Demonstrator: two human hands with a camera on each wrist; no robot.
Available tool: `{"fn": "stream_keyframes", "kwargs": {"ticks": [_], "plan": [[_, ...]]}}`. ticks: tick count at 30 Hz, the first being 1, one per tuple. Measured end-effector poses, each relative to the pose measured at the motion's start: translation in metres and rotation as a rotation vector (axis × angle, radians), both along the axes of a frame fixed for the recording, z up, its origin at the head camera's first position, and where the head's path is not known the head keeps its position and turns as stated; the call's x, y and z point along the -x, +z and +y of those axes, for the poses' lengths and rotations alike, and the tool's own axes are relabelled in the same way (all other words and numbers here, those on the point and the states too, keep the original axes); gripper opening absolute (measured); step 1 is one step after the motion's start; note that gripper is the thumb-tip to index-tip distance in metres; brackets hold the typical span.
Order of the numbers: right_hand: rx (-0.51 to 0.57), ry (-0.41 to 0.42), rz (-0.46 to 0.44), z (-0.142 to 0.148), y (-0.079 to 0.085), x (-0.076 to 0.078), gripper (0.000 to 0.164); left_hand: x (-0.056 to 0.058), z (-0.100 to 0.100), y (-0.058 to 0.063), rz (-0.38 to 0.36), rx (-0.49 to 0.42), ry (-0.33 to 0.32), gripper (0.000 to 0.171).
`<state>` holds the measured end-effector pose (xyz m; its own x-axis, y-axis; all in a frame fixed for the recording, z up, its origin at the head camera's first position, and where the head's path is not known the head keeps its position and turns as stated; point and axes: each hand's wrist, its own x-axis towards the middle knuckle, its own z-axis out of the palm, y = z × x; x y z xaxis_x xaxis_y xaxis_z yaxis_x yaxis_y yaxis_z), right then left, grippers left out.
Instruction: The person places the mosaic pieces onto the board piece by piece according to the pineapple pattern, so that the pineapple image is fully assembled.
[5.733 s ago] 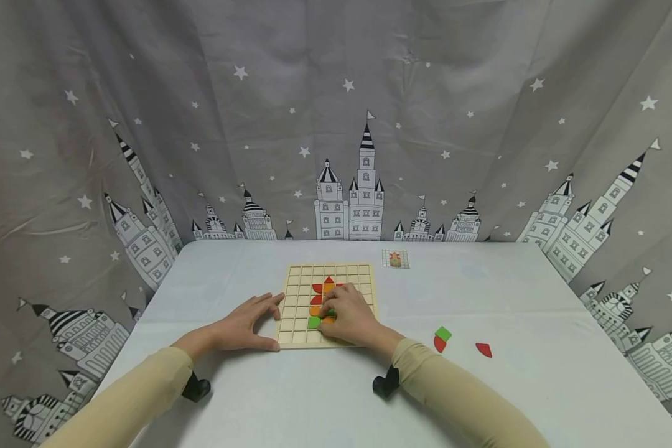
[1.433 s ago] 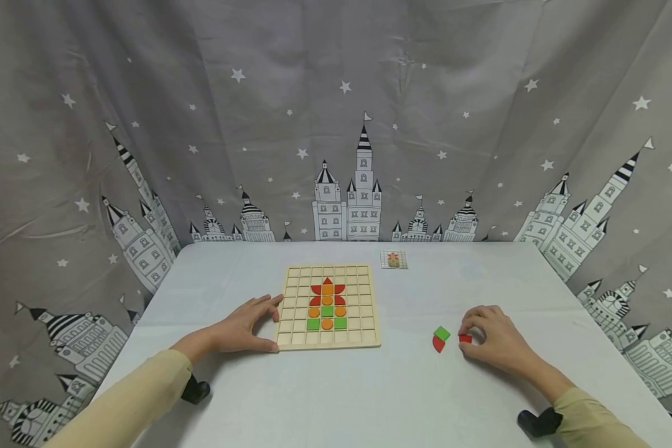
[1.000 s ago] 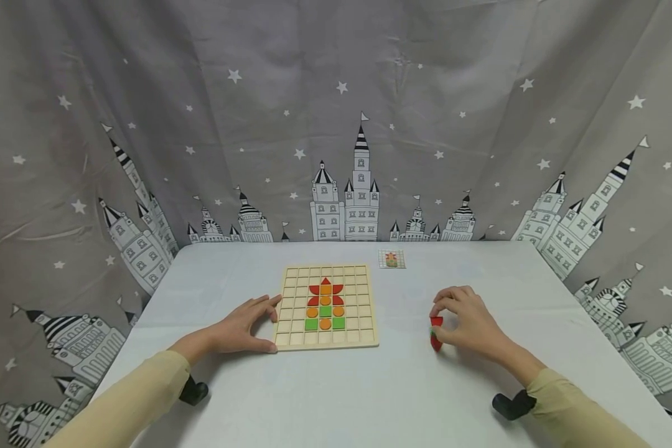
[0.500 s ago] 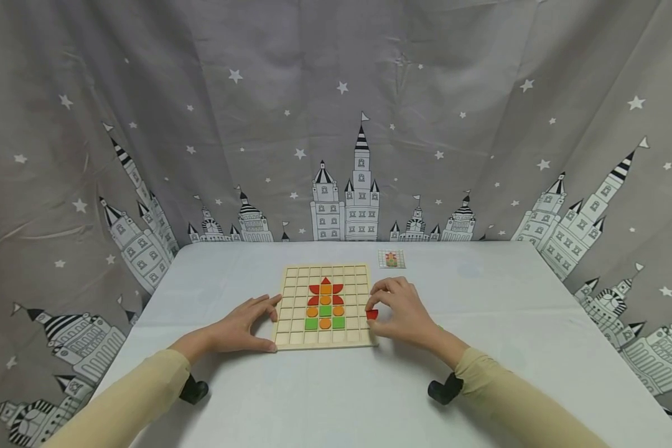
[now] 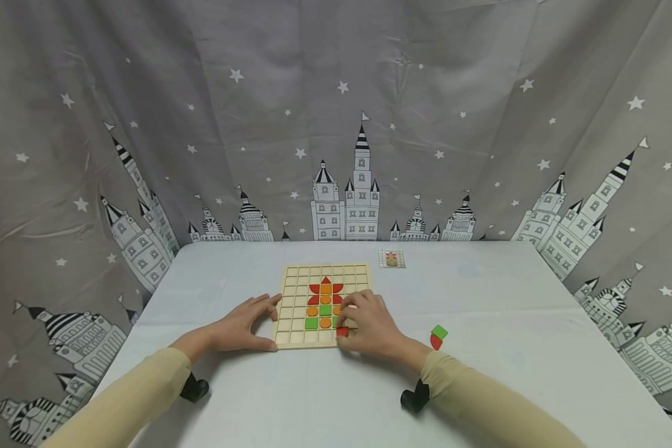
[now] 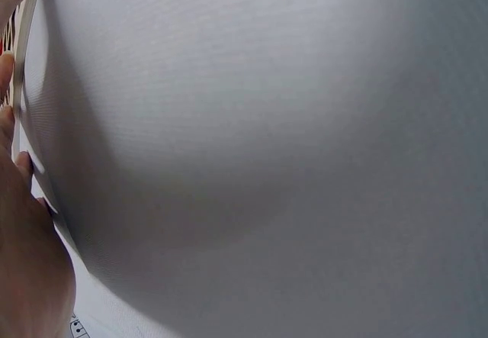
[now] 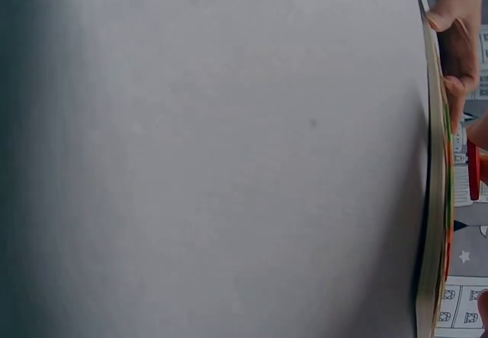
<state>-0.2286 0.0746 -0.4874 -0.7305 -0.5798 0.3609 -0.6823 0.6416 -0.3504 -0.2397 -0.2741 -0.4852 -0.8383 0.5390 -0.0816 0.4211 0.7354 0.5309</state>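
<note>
A pale wooden grid board lies on the white table with a pattern of red, orange and green tiles set in its middle cells. My left hand rests at the board's left edge, thumb near the front corner and fingers further back. Between thumb and fingers my right hand pinches a red quarter-circle tile, over the lower right of the pattern. In the right wrist view that red tile shows just above the board's surface. The right hand covers part of the board's right side and some orange and green tiles.
Right of the board, a green square tile lies against a red quarter-circle tile. A small card printed with a similar pattern lies behind the board, to the right. A grey curtain with castles hangs behind the table.
My right hand left the pattern, picked up the far red quarter-circle tile from the right of the table, and carried it left to over the board. The left hand stays at the board's edge.
</note>
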Motion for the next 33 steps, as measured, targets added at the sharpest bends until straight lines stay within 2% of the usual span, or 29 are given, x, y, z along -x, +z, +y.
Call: {"fn": "stream_keyframes", "kwargs": {"ticks": [4,14,21,33], "plan": [[-0.024,0.004,0.031,-0.0044,-0.0048,-0.0002,0.013,0.0005,0.0001,-0.0002,0.005,0.002,-0.006,0.055],[-0.012,0.02,0.038,-0.0061,-0.0095,0.004,0.015,0.0005,-0.0003,-0.001,0.006,0.002,-0.004,0.055],[-0.02,0.007,0.008,-0.0068,-0.0071,0.0035,0.017,0.0007,-0.0001,-0.0011,0.008,0.005,0.003,0.056],[-0.007,0.004,-0.013,-0.0063,-0.0065,0.0042,0.009,0.0013,-0.0004,-0.0023,0.008,0.003,0.006,0.056]]}}
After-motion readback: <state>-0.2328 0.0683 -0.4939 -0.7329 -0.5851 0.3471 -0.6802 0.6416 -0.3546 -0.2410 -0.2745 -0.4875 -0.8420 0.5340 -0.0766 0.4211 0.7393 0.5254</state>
